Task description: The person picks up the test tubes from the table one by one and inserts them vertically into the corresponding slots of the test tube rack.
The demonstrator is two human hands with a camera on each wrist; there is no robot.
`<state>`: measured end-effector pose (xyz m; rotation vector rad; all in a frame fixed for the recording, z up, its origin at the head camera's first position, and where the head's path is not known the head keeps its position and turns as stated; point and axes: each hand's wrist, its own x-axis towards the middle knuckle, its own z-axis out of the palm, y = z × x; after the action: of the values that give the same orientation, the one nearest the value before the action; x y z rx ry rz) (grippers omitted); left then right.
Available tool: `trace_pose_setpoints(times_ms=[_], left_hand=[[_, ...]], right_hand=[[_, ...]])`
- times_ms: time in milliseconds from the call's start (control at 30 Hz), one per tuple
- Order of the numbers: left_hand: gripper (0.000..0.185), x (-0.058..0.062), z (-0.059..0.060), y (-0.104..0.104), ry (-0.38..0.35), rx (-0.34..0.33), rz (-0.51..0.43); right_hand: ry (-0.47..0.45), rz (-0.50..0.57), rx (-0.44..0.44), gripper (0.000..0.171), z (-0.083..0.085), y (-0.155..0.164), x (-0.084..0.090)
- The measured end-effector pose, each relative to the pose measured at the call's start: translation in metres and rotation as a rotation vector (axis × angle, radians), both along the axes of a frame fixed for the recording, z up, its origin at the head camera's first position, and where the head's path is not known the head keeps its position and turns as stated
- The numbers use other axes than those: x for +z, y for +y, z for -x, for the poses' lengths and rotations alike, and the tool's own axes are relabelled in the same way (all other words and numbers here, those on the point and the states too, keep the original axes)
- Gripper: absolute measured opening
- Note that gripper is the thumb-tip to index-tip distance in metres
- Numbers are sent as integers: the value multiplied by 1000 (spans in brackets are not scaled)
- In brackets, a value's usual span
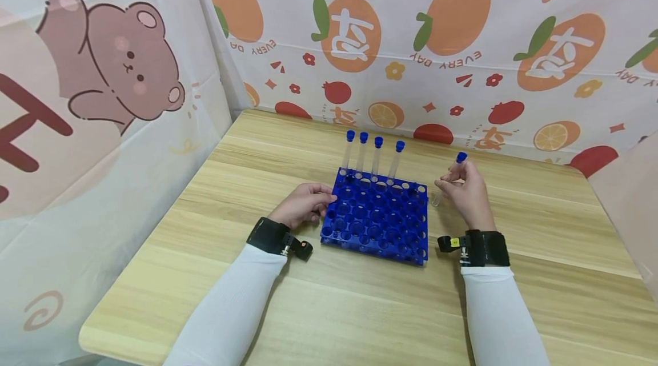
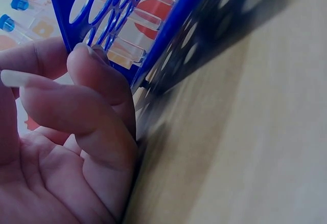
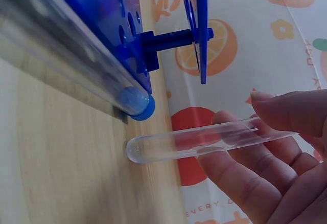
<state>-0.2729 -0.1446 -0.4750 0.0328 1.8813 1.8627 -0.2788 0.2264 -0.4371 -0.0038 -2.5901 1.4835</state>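
Thumb and fingers of a person's left hand (image 1: pixel 305 206) pinch the left edge of a blue rack (image 1: pixel 377 223) on a wood-grain table (image 1: pixel 545 229), a narrow hold on what looks like thin, stiff plastic. Pierced throughout with round holes, the rack should weigh little and could slide or tip if knocked; its edge appears the sound place to steady it, clear of the openings. Along its far row, four clear tubes (image 1: pixel 377 160) stand under blue caps (image 1: pixel 378 141), three grouped toward the left and the fourth set slightly apart. Just beyond the rack's right side, the right hand (image 1: pixel 465 189) holds another clear tube (image 3: pixel 173 142) between thumb and curled fingers, outside the rack and tilted, its rounded bottom angled down toward the tabletop; whether the tip touches the wood cannot be told. That tube is likely light, rigid and smooth enough to slip or roll between the fingertips and, with glass or plastic impossible to judge from here, is best treated as breakable. Its upper body, just below the blue cap (image 1: pixel 461 157), looks the surest spot for a light but steady pinch, leaving the lower length free and sparing the cap any pull.
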Motion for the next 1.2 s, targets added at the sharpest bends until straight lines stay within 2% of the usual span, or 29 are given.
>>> trace_pose_setpoints(times_ms=[700,1000,1200], left_hand=[[26,0,-1,0,-2,4,-2],[27,1,-1,-1,4,-2,-3],[24,1,-1,-1,1,2,-4]], right_hand=[[-57,7,-9,36,3,3,-8],[-31,-5,-33,34,2,4,-12],[-80,51,-24,33,1,2,-13]])
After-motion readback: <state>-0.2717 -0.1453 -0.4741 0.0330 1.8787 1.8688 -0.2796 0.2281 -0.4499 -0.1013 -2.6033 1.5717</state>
